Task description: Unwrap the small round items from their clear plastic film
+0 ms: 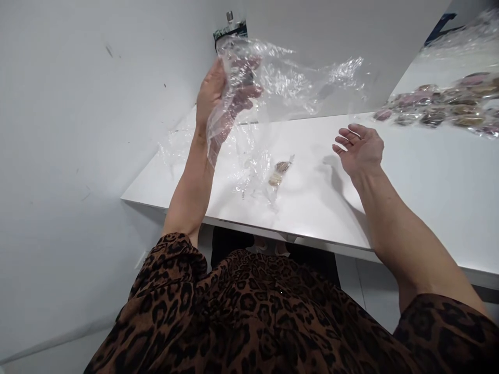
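Note:
My left hand (237, 88) is raised above the left part of the white table, with a clear, crinkled plastic bag (286, 80) over its fingers. The fingers show through the film, somewhat apart. The bag hangs from this hand and stretches out to the right through the air. Above the middle of the table, my right hand (360, 148) is open, fingers loosely bent and apart, with nothing in it. Between my hands, a small clear packet (279, 174) with two brownish pieces lies on the table, beside more crumpled clear plastic (249, 166).
Several clear packets with pink, brown and tan pieces (436, 106) lie at the right back of the white table (312, 213). More clear plastic (463, 34) is behind them. A grey-white wall (78, 156) stands at left. A dark container (231, 35) is at the back.

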`<state>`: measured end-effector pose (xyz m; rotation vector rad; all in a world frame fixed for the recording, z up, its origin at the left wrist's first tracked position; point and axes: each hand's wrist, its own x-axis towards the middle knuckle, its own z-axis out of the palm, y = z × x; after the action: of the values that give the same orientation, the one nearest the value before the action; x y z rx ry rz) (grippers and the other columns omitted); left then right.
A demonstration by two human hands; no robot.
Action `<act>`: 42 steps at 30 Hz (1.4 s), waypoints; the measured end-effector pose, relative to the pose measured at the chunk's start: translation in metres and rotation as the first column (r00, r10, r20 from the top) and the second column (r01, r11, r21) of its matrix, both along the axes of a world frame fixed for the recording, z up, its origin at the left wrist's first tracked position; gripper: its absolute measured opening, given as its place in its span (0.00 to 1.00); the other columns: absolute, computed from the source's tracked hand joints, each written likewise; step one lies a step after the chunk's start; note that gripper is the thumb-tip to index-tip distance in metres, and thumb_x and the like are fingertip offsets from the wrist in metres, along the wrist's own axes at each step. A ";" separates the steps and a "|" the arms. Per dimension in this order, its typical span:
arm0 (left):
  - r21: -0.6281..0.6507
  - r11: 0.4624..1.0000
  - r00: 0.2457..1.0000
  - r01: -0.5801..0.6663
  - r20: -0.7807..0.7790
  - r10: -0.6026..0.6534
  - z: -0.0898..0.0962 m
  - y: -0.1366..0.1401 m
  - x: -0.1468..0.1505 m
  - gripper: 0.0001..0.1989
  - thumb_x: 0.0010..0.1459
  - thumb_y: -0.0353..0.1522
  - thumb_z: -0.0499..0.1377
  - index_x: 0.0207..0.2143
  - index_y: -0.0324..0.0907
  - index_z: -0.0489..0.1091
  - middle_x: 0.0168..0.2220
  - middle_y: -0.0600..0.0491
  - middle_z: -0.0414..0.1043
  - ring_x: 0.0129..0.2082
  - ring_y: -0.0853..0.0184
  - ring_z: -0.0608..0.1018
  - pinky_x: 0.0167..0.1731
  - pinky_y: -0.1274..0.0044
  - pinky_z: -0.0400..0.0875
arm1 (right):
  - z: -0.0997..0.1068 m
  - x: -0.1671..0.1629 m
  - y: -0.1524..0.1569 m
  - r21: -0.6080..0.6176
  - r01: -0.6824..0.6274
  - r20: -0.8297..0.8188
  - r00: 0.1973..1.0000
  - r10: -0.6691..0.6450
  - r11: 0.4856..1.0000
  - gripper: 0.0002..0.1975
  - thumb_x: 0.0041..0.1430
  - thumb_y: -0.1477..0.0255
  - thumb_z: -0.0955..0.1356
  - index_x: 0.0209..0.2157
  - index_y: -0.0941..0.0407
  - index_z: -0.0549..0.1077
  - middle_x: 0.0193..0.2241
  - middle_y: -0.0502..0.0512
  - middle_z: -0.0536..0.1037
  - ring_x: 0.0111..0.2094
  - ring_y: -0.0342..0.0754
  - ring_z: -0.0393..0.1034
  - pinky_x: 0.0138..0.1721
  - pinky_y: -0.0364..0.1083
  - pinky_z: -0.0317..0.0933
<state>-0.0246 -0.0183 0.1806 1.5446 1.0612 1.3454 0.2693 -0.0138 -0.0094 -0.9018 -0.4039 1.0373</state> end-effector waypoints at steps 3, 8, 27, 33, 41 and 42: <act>0.126 0.985 0.984 0.120 0.115 -0.135 -0.008 -0.003 0.002 0.16 0.75 0.39 0.47 0.55 0.49 0.71 0.51 0.52 0.77 0.48 0.60 0.83 0.37 0.75 0.78 | 0.001 -0.008 -0.004 0.057 -0.116 0.108 0.988 0.109 0.992 0.03 0.54 0.68 0.70 0.31 0.52 0.74 0.31 0.51 0.78 0.30 0.45 0.69 0.27 0.44 0.63; -0.040 0.925 0.925 0.378 -0.030 -0.379 -0.055 -0.027 0.024 0.14 0.75 0.36 0.46 0.50 0.41 0.69 0.49 0.47 0.77 0.33 0.68 0.81 0.36 0.71 0.77 | 0.011 -0.039 -0.031 0.147 -0.518 0.363 0.821 0.442 0.842 0.20 0.47 0.65 0.78 0.44 0.48 0.78 0.32 0.50 0.80 0.30 0.47 0.74 0.26 0.45 0.66; 0.394 0.844 0.744 -0.364 -0.422 0.518 -0.032 0.115 -0.111 0.05 0.71 0.32 0.58 0.43 0.39 0.71 0.41 0.55 0.75 0.41 0.72 0.71 0.51 0.75 0.67 | -0.007 -0.044 -0.041 -0.139 -0.609 0.503 0.636 0.586 0.781 0.19 0.52 0.58 0.78 0.45 0.49 0.82 0.42 0.54 0.83 0.36 0.47 0.76 0.44 0.50 0.72; 0.057 0.534 0.523 -0.843 -0.143 0.840 -0.017 0.190 -0.190 0.44 0.68 0.20 0.60 0.71 0.41 0.29 0.77 0.51 0.34 0.71 0.74 0.45 0.75 0.60 0.35 | -0.019 -0.049 -0.040 -0.247 -0.428 0.770 0.458 0.444 0.869 0.21 0.54 0.52 0.76 0.44 0.51 0.80 0.40 0.57 0.80 0.39 0.51 0.75 0.41 0.51 0.71; 0.229 0.945 0.644 0.234 -0.765 0.025 -0.178 0.024 -0.070 0.30 0.71 0.53 0.49 0.59 0.40 0.70 0.60 0.43 0.72 0.64 0.56 0.70 0.66 0.56 0.63 | -0.047 -0.060 -0.023 -0.186 -0.404 0.982 -0.100 0.158 0.896 0.26 0.68 0.57 0.64 0.62 0.51 0.69 0.64 0.65 0.68 0.66 0.66 0.60 0.61 0.67 0.61; 0.140 0.944 0.576 0.299 -0.815 -0.061 -0.190 0.004 -0.051 0.31 0.70 0.53 0.49 0.62 0.42 0.68 0.63 0.43 0.70 0.64 0.54 0.70 0.64 0.55 0.64 | -0.050 -0.061 -0.020 -0.194 -0.406 0.976 -0.169 0.135 0.893 0.27 0.69 0.57 0.63 0.64 0.52 0.67 0.67 0.66 0.66 0.68 0.67 0.57 0.63 0.68 0.58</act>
<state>-0.0753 -0.0148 -0.0090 2.5226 1.2067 0.5984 0.2083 -0.0338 -0.0593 -1.3505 -2.1515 0.3817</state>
